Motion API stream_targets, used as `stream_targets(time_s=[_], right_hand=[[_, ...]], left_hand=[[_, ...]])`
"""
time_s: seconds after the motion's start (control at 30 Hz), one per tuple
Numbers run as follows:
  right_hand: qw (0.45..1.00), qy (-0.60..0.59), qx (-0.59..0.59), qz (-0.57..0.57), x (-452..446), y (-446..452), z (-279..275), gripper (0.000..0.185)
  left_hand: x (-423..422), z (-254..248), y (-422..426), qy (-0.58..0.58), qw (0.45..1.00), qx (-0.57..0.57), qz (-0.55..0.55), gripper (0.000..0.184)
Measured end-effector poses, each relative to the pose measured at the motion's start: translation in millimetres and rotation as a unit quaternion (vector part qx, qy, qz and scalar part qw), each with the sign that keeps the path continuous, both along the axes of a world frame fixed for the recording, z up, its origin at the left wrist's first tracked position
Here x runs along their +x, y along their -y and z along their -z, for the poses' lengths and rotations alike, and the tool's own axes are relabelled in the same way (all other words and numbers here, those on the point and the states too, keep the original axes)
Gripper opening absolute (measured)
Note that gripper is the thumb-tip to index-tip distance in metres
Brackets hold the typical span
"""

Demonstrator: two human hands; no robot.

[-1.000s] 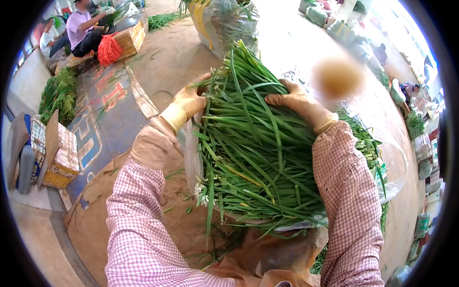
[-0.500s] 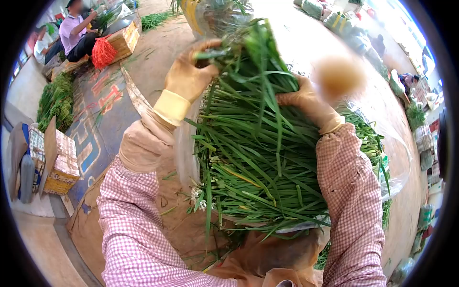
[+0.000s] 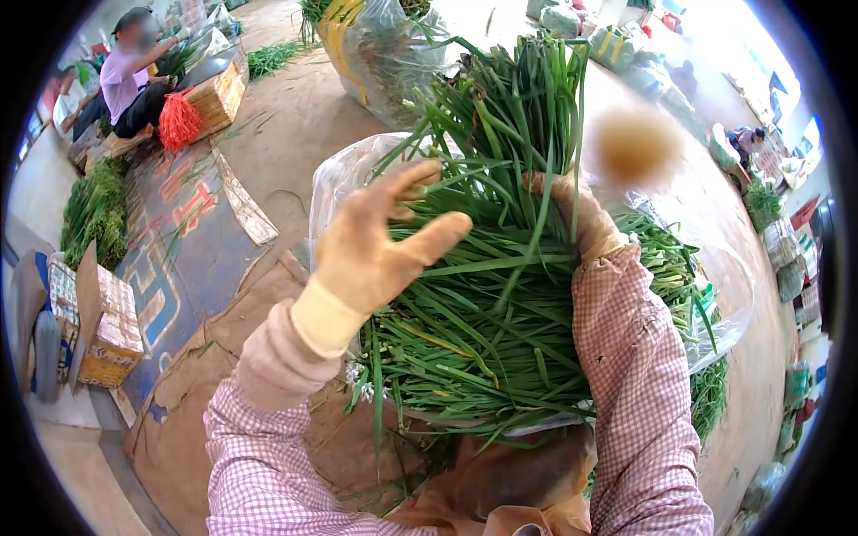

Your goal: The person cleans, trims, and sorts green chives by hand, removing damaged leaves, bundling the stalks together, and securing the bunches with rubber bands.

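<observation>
My right hand [image 3: 579, 213], in a tan glove, is closed around the lower part of a bunch of long, flat green leaves like garlic chives [image 3: 514, 107]. The bunch stands roughly upright, and some of its leaves hang down. Left of it, my gloved left hand [image 3: 380, 246] is open, fingers apart, with nothing visibly held. Below both hands lies a large pile of the same green chives [image 3: 483, 330], laid mostly sideways on clear plastic [image 3: 344, 170]. Small white tips or roots [image 3: 362, 380] show at the pile's left edge.
A stuffed clear bag with yellow stripes [image 3: 380, 67] stands beyond the pile. Cartons [image 3: 112, 326] and a heap of greens [image 3: 94, 210] are at left. Another person [image 3: 134, 71] sits behind a box [image 3: 210, 98] with red strings [image 3: 181, 119]. More greens [image 3: 670, 259] lie at right.
My left hand has come away from the bunch, moving toward me and opening. The bunch, tilted and blurred before, now stands more upright in my right hand.
</observation>
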State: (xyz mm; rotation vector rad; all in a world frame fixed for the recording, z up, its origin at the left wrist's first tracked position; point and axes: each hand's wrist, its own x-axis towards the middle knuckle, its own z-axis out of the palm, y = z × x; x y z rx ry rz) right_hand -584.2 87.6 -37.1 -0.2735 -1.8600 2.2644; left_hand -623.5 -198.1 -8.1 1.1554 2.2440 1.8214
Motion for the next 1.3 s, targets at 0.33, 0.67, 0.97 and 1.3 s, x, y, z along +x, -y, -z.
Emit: stream_targets(time_s=[0.33, 0.67, 0.97, 1.3], right_hand=[[0.942, -0.08, 0.325, -0.036, 10, 36, -6, 0.053], [0.514, 0.199, 0.83, -0.085, 61, 54, -89, 0.069], [0.766, -0.18, 0.614, -0.058, 60, 37, -114, 0.117], [0.889, -0.282, 0.357, -0.053, 25, 76, -71, 0.127]], left_hand=[[-45, 25, -63, -0.062, 0.991, 0.013, 0.114, 0.087], [-32, 58, -75, -0.058, 0.972, 0.165, 0.155, 0.043], [-39, 60, -89, 0.095, 0.944, 0.214, 0.232, 0.043], [10, 19, -118, 0.333, 0.792, 0.417, 0.298, 0.056]])
